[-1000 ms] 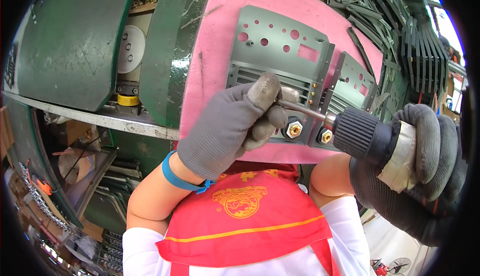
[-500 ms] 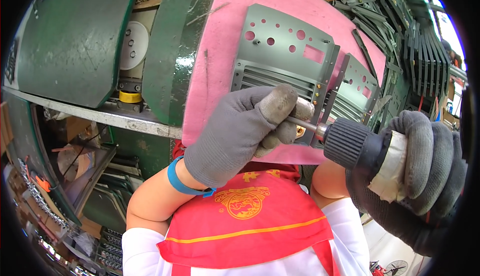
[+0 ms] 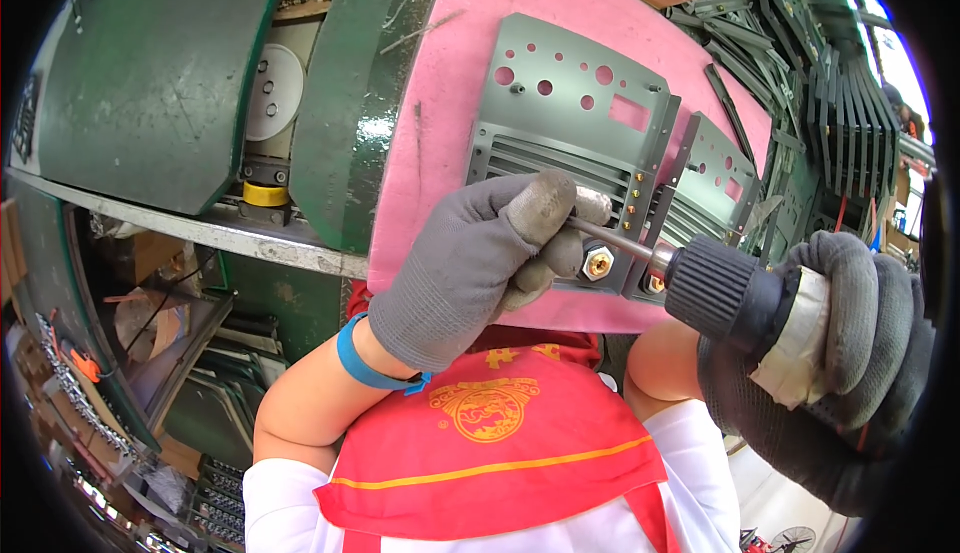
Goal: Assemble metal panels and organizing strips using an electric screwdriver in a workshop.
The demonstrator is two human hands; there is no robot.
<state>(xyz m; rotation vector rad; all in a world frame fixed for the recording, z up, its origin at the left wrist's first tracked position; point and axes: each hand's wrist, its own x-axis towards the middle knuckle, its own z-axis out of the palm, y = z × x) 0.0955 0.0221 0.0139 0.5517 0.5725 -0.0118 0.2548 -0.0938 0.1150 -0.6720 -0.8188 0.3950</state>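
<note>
1. We saw the left hand (image 3: 470, 273), in a grey glove, curled over the lower edge of a grey metal panel (image 3: 570, 113) that lay on a pink mat (image 3: 450, 103) on the tabletop; its thumb and forefinger were pinched shut beside the driver's bit (image 3: 610, 241), though we could not tell whether they held a screw.
2. The right hand (image 3: 840, 353), in a darker glove, was wrapped tight around the handle of a power screwdriver (image 3: 730, 293), whose tip met the panel's edge near a brass hex fitting (image 3: 597, 263).
3. We judged the panel stiff, light and thin, with sharp folded edges and slots, so best held by its flat rim, as the gloved fingers did. The small screws looked easy to drop.
4. Counting: one screwdriver, two brass fittings at the lower edge, and two perforated panels, the second (image 3: 720, 168) standing just behind the first.
5. The first panel showed five round holes and one pink-backed rectangular cut-out.
6. A row of small brass screws (image 3: 636, 198) ran down its side flange; they were too small to count surely.
</note>
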